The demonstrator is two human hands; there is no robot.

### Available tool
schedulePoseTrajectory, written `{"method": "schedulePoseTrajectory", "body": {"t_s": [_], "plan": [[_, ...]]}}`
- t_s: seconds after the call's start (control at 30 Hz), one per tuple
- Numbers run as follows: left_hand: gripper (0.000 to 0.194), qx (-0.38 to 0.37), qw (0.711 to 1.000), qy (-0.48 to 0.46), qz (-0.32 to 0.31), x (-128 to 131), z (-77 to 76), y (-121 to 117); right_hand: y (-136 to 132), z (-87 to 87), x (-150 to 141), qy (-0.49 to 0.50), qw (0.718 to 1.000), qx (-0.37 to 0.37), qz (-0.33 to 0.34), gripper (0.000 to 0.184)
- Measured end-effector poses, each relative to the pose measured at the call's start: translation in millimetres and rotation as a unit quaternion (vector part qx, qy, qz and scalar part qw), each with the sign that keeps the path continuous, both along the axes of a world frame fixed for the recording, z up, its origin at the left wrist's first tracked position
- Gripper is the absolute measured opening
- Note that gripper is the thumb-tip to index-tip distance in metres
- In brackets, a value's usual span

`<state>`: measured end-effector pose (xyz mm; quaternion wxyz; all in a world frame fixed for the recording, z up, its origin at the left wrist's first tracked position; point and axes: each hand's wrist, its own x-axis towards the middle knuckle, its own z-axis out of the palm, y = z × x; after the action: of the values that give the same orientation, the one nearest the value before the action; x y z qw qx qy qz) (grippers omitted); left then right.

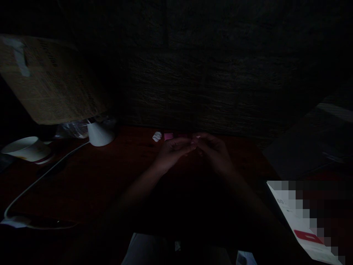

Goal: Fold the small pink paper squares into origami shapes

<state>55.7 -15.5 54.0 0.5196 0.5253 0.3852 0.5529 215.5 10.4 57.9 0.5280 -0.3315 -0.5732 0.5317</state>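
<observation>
In dim light, my left hand (173, 152) and my right hand (216, 149) meet over the far part of the dark reddish wooden table. Both are closed, thumbs and fingertips pinched together around a small pinkish piece (195, 141). Its shape is mostly covered by the fingers, and it is too dark to make out what it is. Just beyond my left hand lies a flat pink piece (168, 136), perhaps paper. To the left of that sits a crumpled white wad (157, 136).
At the left stand a white cone-shaped base (100, 134) with a white cord (44, 173) and a paper cup (27, 149). A brown cardboard piece (55, 81) rises above them, near clear plastic (72, 129). A lit, partly blurred screen (289, 217) is at the lower right. A wall (193, 73) closes the back.
</observation>
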Motion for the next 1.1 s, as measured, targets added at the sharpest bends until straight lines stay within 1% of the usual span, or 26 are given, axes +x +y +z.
{"method": "schedulePoseTrajectory", "body": {"t_s": [0.17, 0.43, 0.53, 0.6, 0.67, 0.77, 0.9, 0.97, 1.1], "plan": [[0.024, 0.024, 0.999, 0.03, 0.02, 1.6, -2.2, -0.2, 0.6, 0.9, 1.0, -0.013, 1.0, 0.006, -0.007, 0.026], [0.016, 0.037, 0.999, 0.02, 0.02, 2.3, -1.5, -1.0, 0.5, -0.3, 1.4, -0.022, 1.0, 0.01, 0.004, 0.027], [0.015, 0.044, 0.999, 0.019, 0.02, 1.0, -1.0, -1.2, 0.8, 0.2, 2.7, -0.023, 0.999, 0.021, 0.022, 0.029], [0.018, 0.042, 0.999, 0.016, 0.026, 0.1, -1.5, -0.7, 0.6, 1.8, 4.7, -0.035, 0.998, 0.027, 0.047, 0.034], [0.023, 0.033, 0.999, 0.01, 0.032, -0.2, -2.6, 0.2, 0.4, 3.6, 7.2, -0.043, 0.997, 0.031, 0.054, 0.039], [0.029, 0.023, 0.999, -0.005, 0.044, 0.7, -3.6, 1.5, 0.7, 5.9, 10.8, -0.04, 0.998, 0.047, 0.011, 0.033], [0.033, 0.031, 0.998, -0.003, 0.051, 2.4, -1.2, 0.4, 1.8, 8.5, 13.3, -0.061, 0.992, 0.092, -0.056, 0.027], [0.031, 0.033, 0.998, 0.008, 0.052, 2.8, 0.8, -1.0, 1.7, 9.4, 13.4, -0.07, 0.99, 0.102, -0.066, 0.028], [0.027, 0.038, 0.998, 0.017, 0.054, 2.9, 2.4, -2.6, 0.4, 10.2, 12.4, -0.071, 0.991, 0.096, -0.059, 0.027]]}}
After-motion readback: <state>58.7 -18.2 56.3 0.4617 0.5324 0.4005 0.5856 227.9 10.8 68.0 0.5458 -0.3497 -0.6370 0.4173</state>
